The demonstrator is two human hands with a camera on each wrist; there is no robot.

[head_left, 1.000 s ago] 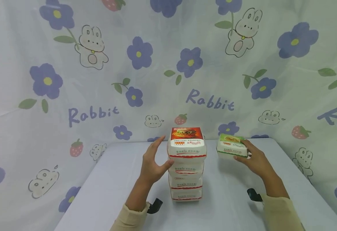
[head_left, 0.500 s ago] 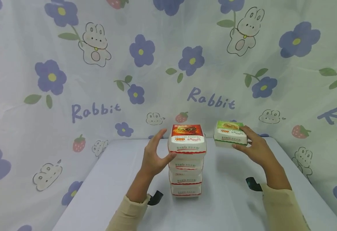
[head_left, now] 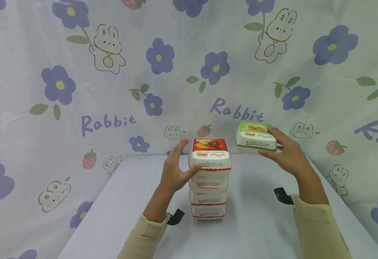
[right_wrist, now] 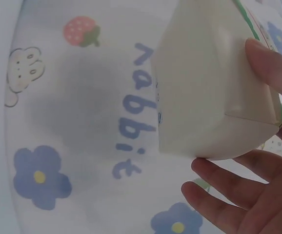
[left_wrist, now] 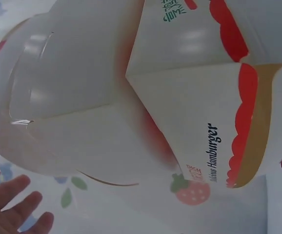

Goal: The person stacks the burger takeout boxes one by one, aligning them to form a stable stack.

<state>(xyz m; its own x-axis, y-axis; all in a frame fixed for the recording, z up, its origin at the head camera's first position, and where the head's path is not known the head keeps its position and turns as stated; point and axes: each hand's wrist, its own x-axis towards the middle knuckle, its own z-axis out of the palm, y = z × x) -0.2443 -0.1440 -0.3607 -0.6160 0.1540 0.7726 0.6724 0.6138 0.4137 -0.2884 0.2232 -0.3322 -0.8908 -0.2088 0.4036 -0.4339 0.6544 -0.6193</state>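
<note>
A stack of several white burger boxes (head_left: 208, 197) with red trim stands upright on the table. The top box (head_left: 210, 158) has a red lid with a burger picture. My left hand (head_left: 175, 171) is at the left of that top box, fingers spread, its thumb in front of the box's lower left corner; whether the thumb touches cannot be told. In the left wrist view, fingers (left_wrist: 21, 204) show apart from the boxes. My right hand (head_left: 284, 153) grips a green-topped burger box (head_left: 255, 138) by its right side, above the table and right of the stack.
The table (head_left: 257, 223) has a white cover. Behind it hangs a curtain (head_left: 182, 90) printed with rabbits, flowers and strawberries. A black strap piece (head_left: 176, 217) sits at the left sleeve, another black piece (head_left: 283, 196) at the right.
My right hand has raised the green-topped burger box from low by the table's back edge and brought it slightly left. My left hand has shifted a little up, thumb further across the top box.
</note>
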